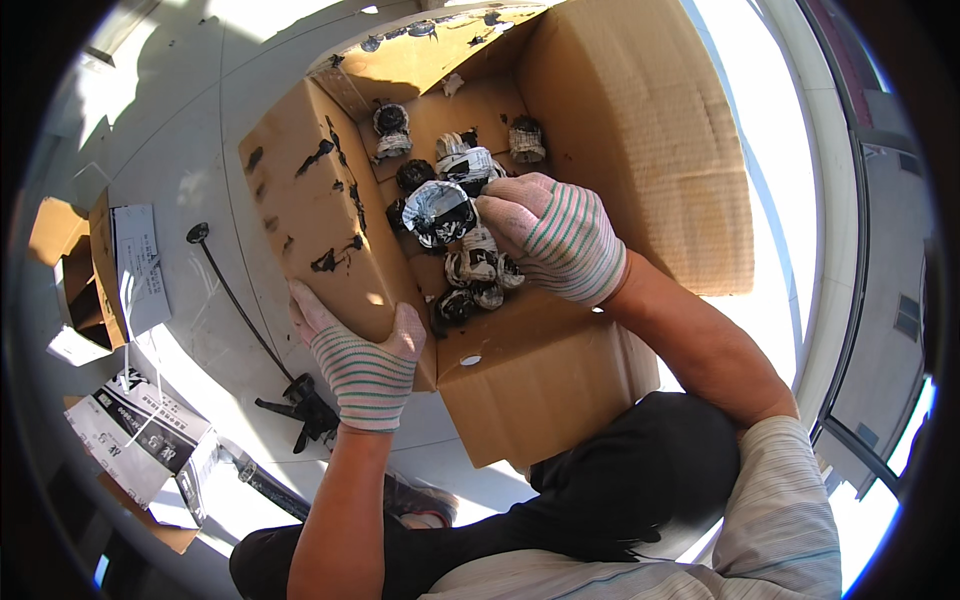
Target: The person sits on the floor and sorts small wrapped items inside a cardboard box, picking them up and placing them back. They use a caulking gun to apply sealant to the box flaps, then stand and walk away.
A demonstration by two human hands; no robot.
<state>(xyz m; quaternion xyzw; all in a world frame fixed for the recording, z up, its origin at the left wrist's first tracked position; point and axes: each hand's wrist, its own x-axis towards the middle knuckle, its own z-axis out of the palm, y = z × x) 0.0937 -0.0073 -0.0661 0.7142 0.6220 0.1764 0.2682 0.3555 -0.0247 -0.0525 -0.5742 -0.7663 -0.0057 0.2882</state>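
Note:
A large open cardboard box [640, 110] stands on the floor in front of me, with black smears on its left and far flaps. My left hand [362, 365], in a striped knit glove, grips the near end of its left flap, thumb on one side and fingers on the other. Over the inside of the box, my right hand [555, 235], gloved alike, pinches a crumpled silvery foil pack [438, 213] smeared with black; its round end faces up. Below it lie several squashed white-and-black packs [470, 265]. Another crumpled pack [392, 130] is by the left wall, and one more [526, 138] sits farther right.
A black caulking gun [300, 400] with a long rod and disc lies on the tiled floor left of the box. Beyond it are a small open carton [95, 265] and a printed white-and-black carton [150, 440]. My bent knee [640, 460] is close to the box's near flap.

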